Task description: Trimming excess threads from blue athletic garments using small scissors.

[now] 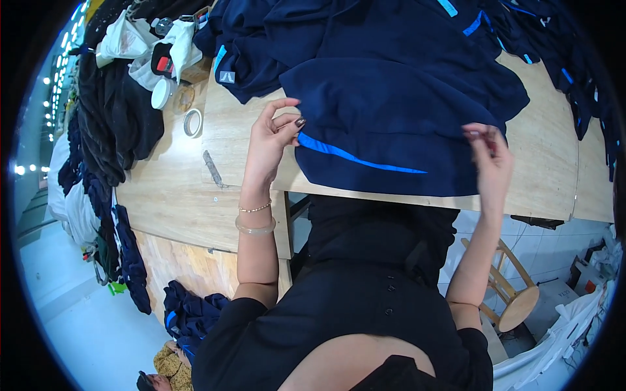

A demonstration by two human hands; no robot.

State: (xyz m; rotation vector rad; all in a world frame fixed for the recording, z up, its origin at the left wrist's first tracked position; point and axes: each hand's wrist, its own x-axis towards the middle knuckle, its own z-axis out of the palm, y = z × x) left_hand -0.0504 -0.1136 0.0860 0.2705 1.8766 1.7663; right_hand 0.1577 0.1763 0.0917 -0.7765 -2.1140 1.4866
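Navy garment (398,111) lies on the pale wood worktop (163,199), right in front of the person, its near edge along the worktop's near edge. A bright blue stripe (355,158) starts next to the L hand (266,140), then slants down to the R & tapers to a pt.

L hand is at the garment's L edge, by the stripe's wide end. Index sticks out above, thumb bent in nr the other fingers, small gap b/w index & thumb; can't tell if the cloth is pinched. Beaded bracelet (255,208) & pale bangle (255,226) on that wrist.

R hand (493,163) is at the garment's R side, fingers curled, dark-nailed tips at the cloth; can't tell if they've got hold of it. Hands are well apart, w/ most of the garment's near part b/w them.

More navy cloth (365,29) is heaped beyond, w/ a small grey patch (226,77) on its L part. L of the garment: tape roll (199,122), amber roll (186,98) & white tub (160,95) close together; a slim grey tool (212,168) lies nearer, tiny white bit (216,199) just below. Black cloth (120,111) is piled far L, white bags (124,39) beyond.

Wooden stool (518,309) on the floor, lower R. Lower L: navy bundle (189,313), plus another person (171,365) in an ochre top, partly in view.
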